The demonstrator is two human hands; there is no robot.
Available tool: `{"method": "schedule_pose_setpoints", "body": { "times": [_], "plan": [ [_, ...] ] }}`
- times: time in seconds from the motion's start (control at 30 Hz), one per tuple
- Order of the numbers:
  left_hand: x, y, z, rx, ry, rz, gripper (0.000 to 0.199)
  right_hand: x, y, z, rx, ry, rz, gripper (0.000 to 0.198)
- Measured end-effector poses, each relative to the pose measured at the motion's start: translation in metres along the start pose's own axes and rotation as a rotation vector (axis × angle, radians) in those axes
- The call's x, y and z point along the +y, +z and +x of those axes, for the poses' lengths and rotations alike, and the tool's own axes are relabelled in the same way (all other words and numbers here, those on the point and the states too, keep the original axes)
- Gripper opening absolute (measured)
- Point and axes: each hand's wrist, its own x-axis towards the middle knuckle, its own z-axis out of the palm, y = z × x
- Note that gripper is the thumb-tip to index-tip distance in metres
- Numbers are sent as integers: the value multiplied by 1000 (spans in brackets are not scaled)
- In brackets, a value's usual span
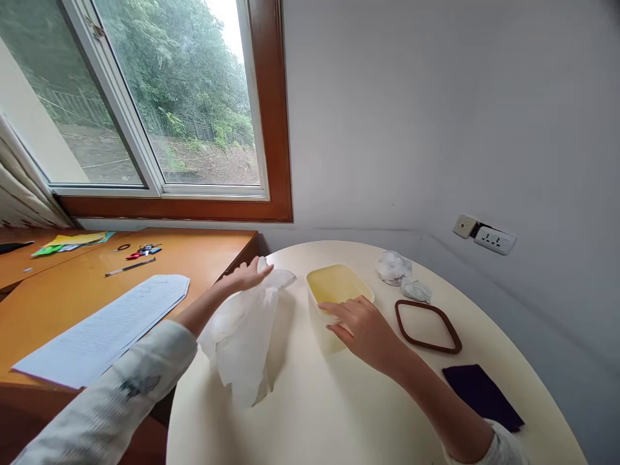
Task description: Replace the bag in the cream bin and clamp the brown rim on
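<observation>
My left hand (247, 275) pinches the top of a thin, crumpled white sheet that looks like a plastic bag (245, 342). It hangs down over the left part of the round table, and a piece pokes up past my fingertips. To its right stands a pale yellow, translucent plastic container (325, 332), open at the top. My right hand (361, 328) grips its near rim, with the fingers over the edge and the thumb outside. Its inside shows no contents, though my fingers hide part of it.
On the round cream table (310, 413) lie two crumpled white wads (393, 267), a brown rounded frame (429, 326) and a dark purple folded cloth (482, 394). The wooden desk (213, 248) at left holds papers (106, 323), a pen (130, 267) and keys (145, 252).
</observation>
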Motion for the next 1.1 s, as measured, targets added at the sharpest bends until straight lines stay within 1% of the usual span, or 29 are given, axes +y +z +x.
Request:
{"method": "schedule_pose_setpoints", "body": {
  "times": [0.07, 0.13, 0.2, 0.3, 0.4, 0.63, 0.8, 0.97, 1.1],
  "plan": [
    [0, 19, -19, -42, -30, 29, 86, 1, 1, 0, 8, -13, -9, 29],
    [-1, 44, -37, -92, -15, 77, 79, 1, 2, 0, 12, -17, -15, 29],
    [-4, 69, -48, -85, -12, 89, 77, 1, 2, 0, 13, -17, -18, 29],
    [-11, 97, -51, -73, -44, 85, 75, 1, 3, -1, 16, -13, -20, 30],
    [-15, 111, -49, -14, -36, 84, 69, 2, 3, -2, 21, -19, -22, 30],
    [-15, 123, -47, 84, -27, 138, 60, 3, 6, -2, 51, -30, -33, 31],
    [-15, 125, -47, 83, -9, 184, 59, 3, 10, -2, 77, -35, -66, 30],
    [-13, 112, -39, 10, 85, 128, 58, 4, 13, 4, 92, -1, -145, 29],
    [-12, 93, -23, -76, 121, 108, 57, 6, 15, 12, 93, 32, -181, 29]
  ]
}}
